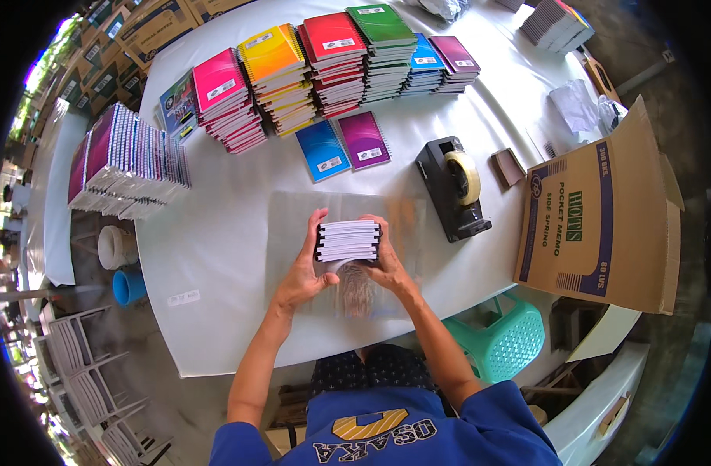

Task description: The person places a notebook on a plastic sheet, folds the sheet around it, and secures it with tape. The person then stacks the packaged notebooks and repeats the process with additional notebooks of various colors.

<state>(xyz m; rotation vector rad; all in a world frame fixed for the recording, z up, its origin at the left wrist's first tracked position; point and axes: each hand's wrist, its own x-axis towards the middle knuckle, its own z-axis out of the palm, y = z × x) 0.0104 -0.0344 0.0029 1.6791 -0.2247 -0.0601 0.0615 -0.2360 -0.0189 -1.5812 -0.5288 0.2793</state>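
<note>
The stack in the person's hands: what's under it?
Clear plastic shows around the white-edged stack, on the white table. The left hand and right hand hold the stack's sides; whatever lies directly beneath is covered.

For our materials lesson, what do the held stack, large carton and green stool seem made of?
Held stack: mostly paper, apparently matt; thin white page edges show.
Large carton: probably corrugated cardboard, matt brown, with stiff, folded flaps.
Green stool: likely moulded plastic, slightly shiny; its seat looks perforated.

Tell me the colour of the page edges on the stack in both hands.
White; the page edges show best in the head view.
</note>
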